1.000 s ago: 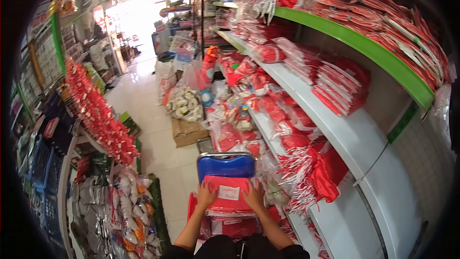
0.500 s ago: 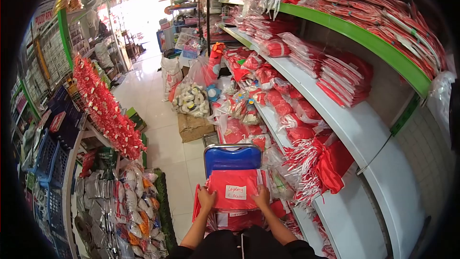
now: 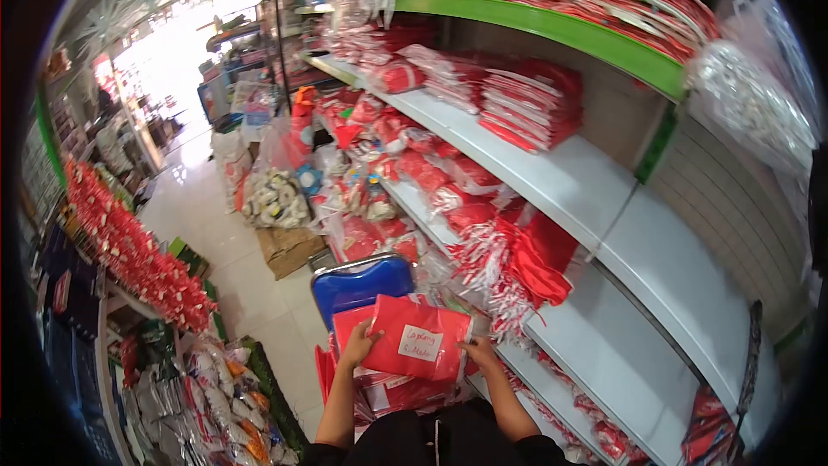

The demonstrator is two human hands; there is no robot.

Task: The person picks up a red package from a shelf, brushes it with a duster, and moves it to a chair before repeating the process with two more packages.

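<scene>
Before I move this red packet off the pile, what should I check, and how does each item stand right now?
1. Left hand grips the red packet at its left edge: ok.
2. Right hand holds its lower right corner: ok.
3. White label faces up: ok; its wording: cannot tell.
4. Packet level: not ok, it is tilted.
5. Stack of packets on the blue chair steady: cannot tell.
6. Bare space on the white shelf: ok.
</scene>
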